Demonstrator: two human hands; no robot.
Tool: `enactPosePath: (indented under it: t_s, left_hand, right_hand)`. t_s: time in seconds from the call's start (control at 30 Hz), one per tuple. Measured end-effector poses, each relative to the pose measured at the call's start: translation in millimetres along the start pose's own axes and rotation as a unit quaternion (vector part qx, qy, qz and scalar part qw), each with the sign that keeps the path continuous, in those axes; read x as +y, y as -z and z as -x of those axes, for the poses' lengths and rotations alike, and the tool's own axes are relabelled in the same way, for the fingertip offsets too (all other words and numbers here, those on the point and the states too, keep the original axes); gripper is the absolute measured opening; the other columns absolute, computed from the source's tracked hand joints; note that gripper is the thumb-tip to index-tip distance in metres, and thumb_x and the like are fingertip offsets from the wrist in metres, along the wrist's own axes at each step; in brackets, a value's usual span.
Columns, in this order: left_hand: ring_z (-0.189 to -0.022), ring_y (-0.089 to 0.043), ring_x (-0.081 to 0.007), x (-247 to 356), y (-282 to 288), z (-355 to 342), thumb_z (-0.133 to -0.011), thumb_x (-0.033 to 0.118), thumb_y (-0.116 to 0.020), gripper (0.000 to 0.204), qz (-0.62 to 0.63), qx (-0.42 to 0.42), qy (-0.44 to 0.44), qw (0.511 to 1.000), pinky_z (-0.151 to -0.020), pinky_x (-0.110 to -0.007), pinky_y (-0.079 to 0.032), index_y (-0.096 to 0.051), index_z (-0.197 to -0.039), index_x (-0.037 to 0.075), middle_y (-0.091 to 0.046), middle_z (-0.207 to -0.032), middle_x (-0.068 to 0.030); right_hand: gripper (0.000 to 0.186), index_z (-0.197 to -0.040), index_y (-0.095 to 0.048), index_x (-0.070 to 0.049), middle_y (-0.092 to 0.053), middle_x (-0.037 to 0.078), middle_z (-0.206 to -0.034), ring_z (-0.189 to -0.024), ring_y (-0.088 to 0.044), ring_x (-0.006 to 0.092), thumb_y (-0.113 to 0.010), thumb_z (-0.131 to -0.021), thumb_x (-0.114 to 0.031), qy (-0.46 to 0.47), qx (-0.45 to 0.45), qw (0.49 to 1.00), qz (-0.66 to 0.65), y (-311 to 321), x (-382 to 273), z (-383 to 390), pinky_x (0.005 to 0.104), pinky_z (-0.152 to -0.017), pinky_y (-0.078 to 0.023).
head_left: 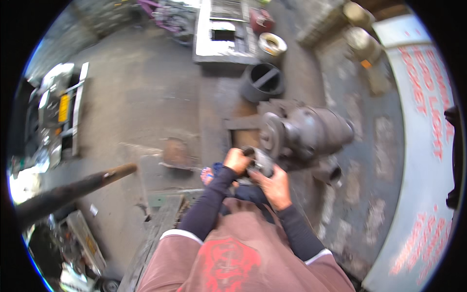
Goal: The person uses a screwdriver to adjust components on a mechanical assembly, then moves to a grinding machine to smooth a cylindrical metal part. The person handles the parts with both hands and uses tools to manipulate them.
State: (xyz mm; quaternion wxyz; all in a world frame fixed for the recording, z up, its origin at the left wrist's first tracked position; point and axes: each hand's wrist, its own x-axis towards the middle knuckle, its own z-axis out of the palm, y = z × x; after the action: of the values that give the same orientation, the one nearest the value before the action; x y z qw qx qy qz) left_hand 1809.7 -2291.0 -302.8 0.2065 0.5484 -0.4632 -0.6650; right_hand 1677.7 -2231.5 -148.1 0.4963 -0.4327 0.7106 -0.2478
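Observation:
My left hand (237,160) and my right hand (273,187) are closed around a silvery metal part (263,162), roughly round with a dark opening, from its left and right sides. The blurred picture does not show its exact kind. Just beyond it stands a heavy grey machine (321,127) shaped like a motor or bench grinder. A round disc (272,135) on the machine's left end faces my hands. The part is very near this disc; whether they touch I cannot tell.
Beyond the machine stand a dark bucket (249,86) and a pale round container (272,45). A white metal frame (203,46) lies farther back. At the left a dark pole (73,187) juts in, near parked vehicles (56,112). A white signboard (417,160) lines the right wall.

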Motion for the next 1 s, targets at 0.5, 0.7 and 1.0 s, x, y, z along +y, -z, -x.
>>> enactPosePath:
  t_s: [0.5, 0.7, 1.0]
  left_hand:
    - [-0.078, -0.071, -0.0305, -49, -60, -23, -0.087, 0.039, -0.074, 0.036, 0.093, 0.126, -0.118, 0.981, -0.073, -0.046, -0.055, -0.074, -0.093, 0.004, -0.074, -0.085, -0.0202]
    - [-0.08, -0.073, -0.031, -38, -42, 2, -0.092, 0.044, -0.07, 0.041, 0.112, 0.269, -0.078, 0.953, -0.072, -0.046, -0.055, -0.075, -0.092, 0.004, -0.074, -0.085, -0.0193]
    - [-0.072, -0.07, -0.0415, 9, -86, 38, -0.106, 0.042, -0.044, 0.05, -0.067, 0.355, -0.174, 0.916, -0.066, -0.054, -0.054, -0.071, -0.081, 0.008, -0.072, -0.079, -0.0208]
  right_hand:
    - [0.049, -0.132, -0.068, -0.004, -0.074, 0.012, -0.108, -0.092, -0.069, 0.0252, -0.083, -0.089, -0.023, 0.065, -0.079, 0.993, -0.061, 38, 88, -30, 0.0339, -0.085, -0.055]
    - [0.053, -0.139, -0.067, -0.01, -0.073, 0.013, -0.11, -0.093, -0.069, 0.0283, -0.083, -0.09, -0.024, 0.093, -0.166, 0.972, -0.14, 56, 164, -84, 0.0322, -0.085, -0.055]
    - [0.055, -0.139, -0.065, -0.005, -0.072, 0.013, -0.116, -0.099, -0.068, 0.0259, -0.082, -0.09, -0.02, 0.097, -0.097, 0.979, -0.149, 12, 91, -56, 0.0342, -0.09, -0.054]
